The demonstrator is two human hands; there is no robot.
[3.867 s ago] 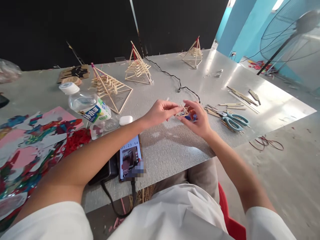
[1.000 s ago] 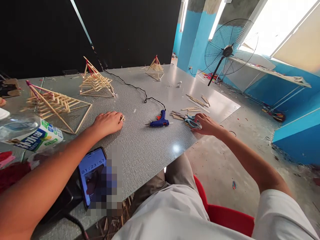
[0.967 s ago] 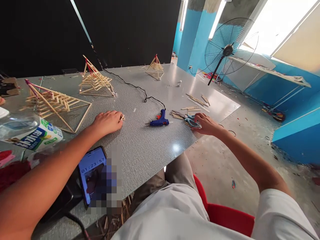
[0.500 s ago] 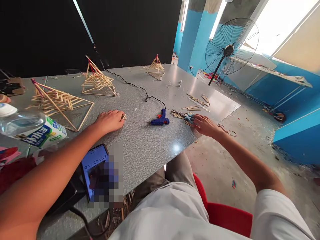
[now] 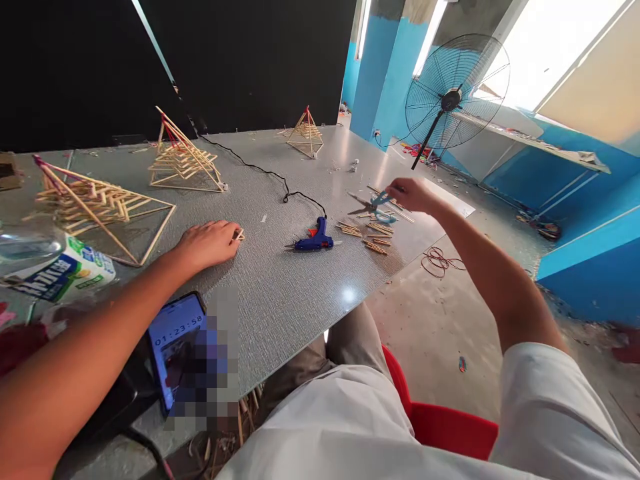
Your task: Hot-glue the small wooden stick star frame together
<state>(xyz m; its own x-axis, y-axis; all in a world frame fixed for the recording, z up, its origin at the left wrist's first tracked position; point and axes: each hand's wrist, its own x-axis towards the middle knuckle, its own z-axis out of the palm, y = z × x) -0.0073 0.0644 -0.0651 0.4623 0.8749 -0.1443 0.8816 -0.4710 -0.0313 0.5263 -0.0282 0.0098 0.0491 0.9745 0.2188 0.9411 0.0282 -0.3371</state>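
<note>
Right hand (image 5: 415, 195), right of centre frame, is raised above the grey table (image 5: 280, 293) with its fingers closed through the handles of teal scissors (image 5: 373, 205); the blades point toward frame left and stand slightly apart. Directly below the scissors lie scattered wooden sticks (image 5: 373, 235) on the table near its right edge.

Left hand (image 5: 207, 241), centre left, rests palm down on the table, fingers together and curled over a small stick piece (image 5: 239, 235) at the fingertips; the exact grip cannot be determined.

Between the hands a blue hot glue gun (image 5: 310, 241) lies on its side, its black cord (image 5: 260, 175) running toward the upper centre.

Three stick pyramids stand on the table: one at far left (image 5: 95, 203), one at upper left (image 5: 183, 157), one smaller at upper centre (image 5: 304, 132). A plastic bottle (image 5: 45, 267) lies at the left edge. A phone (image 5: 175, 347) sits at lower left. A standing fan (image 5: 453, 87) occupies the upper right.
</note>
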